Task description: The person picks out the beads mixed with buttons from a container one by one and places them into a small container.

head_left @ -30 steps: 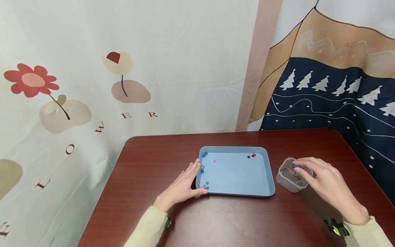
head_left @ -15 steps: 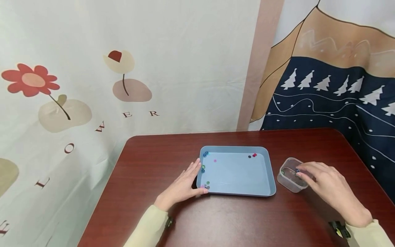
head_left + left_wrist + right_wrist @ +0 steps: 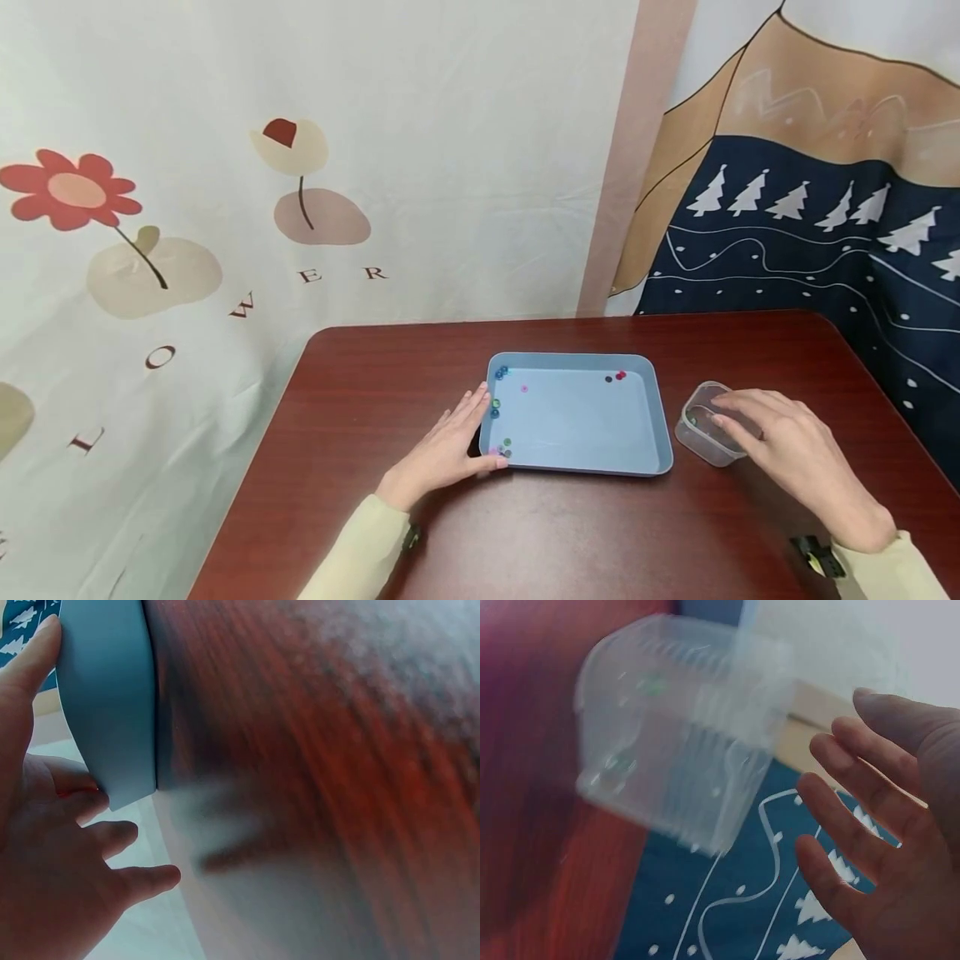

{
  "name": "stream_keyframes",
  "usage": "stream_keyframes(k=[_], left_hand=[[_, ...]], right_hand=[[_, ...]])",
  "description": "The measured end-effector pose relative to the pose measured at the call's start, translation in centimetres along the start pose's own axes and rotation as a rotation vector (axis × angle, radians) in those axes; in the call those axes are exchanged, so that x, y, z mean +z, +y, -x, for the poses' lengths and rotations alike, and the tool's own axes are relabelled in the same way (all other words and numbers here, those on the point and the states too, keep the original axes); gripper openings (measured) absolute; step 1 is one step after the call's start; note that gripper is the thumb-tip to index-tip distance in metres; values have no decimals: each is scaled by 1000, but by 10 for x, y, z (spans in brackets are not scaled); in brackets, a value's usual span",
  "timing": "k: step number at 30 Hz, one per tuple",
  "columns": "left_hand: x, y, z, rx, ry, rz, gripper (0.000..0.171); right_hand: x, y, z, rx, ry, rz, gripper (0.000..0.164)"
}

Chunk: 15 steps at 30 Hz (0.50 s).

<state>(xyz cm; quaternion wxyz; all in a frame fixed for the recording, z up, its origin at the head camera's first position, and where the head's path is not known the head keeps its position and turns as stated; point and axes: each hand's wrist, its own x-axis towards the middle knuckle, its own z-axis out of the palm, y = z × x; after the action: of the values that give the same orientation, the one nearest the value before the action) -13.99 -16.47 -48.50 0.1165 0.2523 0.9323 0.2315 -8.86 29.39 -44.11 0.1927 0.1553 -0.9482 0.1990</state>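
My left hand (image 3: 446,450) rests against the left side of a blue tray (image 3: 577,417), thumb at the near left corner and fingers straight along the rim. In the left wrist view the fingers (image 3: 112,836) are spread beside the tray's outer wall (image 3: 109,697). Over the right edge of a clear plastic tub (image 3: 705,450) hovers my right hand (image 3: 791,454), its thumb and fingers apart with nothing between them. A few small green pieces (image 3: 652,682) show blurred through the tub wall in the right wrist view.
Small round bead-like pieces lie in the tray: blue ones (image 3: 501,372) at the far left, green (image 3: 497,403) along the left side, red (image 3: 621,376) at the far right. The reddish-brown table (image 3: 570,533) ends at a printed curtain (image 3: 450,167).
My right hand dipped toward the tub with a small dark blue bead pinched in its fingertips, then let it go; the fingers have parted. The left hand stays at the tray.
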Motion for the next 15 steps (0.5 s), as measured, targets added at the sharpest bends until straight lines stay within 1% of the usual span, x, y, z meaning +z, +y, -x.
stream_keyframes(k=[8,15], left_hand=[[-1,1,0,4,-3,-23,106],[-1,2,2,0,-1,-20,105]], right_hand=[[7,-37,-17,-55,34,-89,33],[23,-62,-32,-147,57,-134,37]])
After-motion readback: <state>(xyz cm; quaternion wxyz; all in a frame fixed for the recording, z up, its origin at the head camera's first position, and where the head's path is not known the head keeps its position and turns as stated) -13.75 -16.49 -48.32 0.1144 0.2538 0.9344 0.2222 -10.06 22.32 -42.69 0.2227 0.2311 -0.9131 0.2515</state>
